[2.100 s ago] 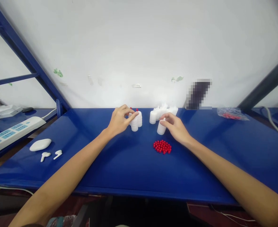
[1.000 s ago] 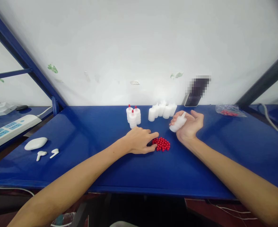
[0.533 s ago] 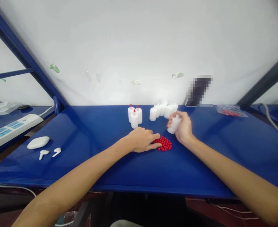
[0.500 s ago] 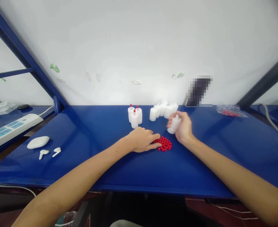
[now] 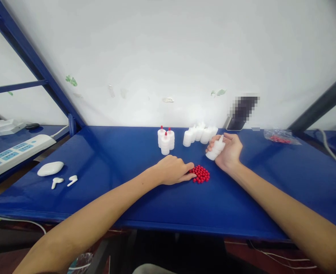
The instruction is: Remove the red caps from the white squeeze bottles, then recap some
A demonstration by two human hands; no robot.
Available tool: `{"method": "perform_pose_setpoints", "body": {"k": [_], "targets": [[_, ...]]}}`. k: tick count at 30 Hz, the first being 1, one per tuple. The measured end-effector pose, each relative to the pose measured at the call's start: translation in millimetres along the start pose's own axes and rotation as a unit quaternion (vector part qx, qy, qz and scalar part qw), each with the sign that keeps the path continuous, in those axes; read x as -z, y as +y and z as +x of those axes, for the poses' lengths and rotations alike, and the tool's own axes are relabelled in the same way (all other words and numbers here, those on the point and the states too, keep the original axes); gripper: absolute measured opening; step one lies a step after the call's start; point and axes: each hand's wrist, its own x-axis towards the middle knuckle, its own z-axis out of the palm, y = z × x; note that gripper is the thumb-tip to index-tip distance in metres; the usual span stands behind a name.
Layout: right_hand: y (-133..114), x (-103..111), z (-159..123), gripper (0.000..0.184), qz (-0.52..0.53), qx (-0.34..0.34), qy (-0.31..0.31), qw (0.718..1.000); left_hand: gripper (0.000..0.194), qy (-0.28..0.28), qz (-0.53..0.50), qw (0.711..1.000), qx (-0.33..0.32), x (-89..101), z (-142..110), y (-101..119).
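At the left edge of a pile of small red caps [image 5: 201, 174] is my left hand [image 5: 173, 170], its thumb and index finger apart and touching or very near the caps; the other fingers are curled under. My right hand [image 5: 230, 150] is closed around a white squeeze bottle [image 5: 216, 148], which is tilted with its bare nozzle pointing up and right. Beyond my left hand, three white bottles with red caps [image 5: 165, 144] stand upright together. Several white bottles without red caps [image 5: 199, 134] are grouped near the wall, behind and left of the held one.
On the blue table [image 5: 168, 213], a white earbud case [image 5: 50, 168] and two earbuds [image 5: 72, 180] lie at left, beside a power strip [image 5: 16, 154]. A phone-like dark object [image 5: 239, 114] leans on the wall. A plastic bag with red pieces [image 5: 280, 137] is at back right.
My right hand has turned the bottle so its nozzle leans further right and shows more. My left hand stays at the caps, thumb and index slightly shifted. The whole view has moved slightly.
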Motion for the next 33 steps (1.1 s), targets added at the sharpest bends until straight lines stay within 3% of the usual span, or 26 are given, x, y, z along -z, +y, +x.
{"method": "perform_pose_setpoints", "body": {"k": [12, 22, 33], "targets": [[-0.5, -3.9, -2.7, 0.030, 0.088, -0.055, 0.008, 0.995, 0.040, 0.020, -0.011, 1.000, 0.008, -1.1, -3.0, -1.4], [-1.7, -3.9, -2.2, 0.026, 0.113, -0.066, -0.011, 0.991, 0.055, 0.008, -0.205, 0.979, -0.016, -0.5, -8.2, -27.2], [-1.6, -5.3, -2.5, 0.030, 0.098, -0.057, -0.006, 0.994, 0.044, 0.032, -0.322, 0.945, -0.038, 0.7, -11.5, -31.6]]}}
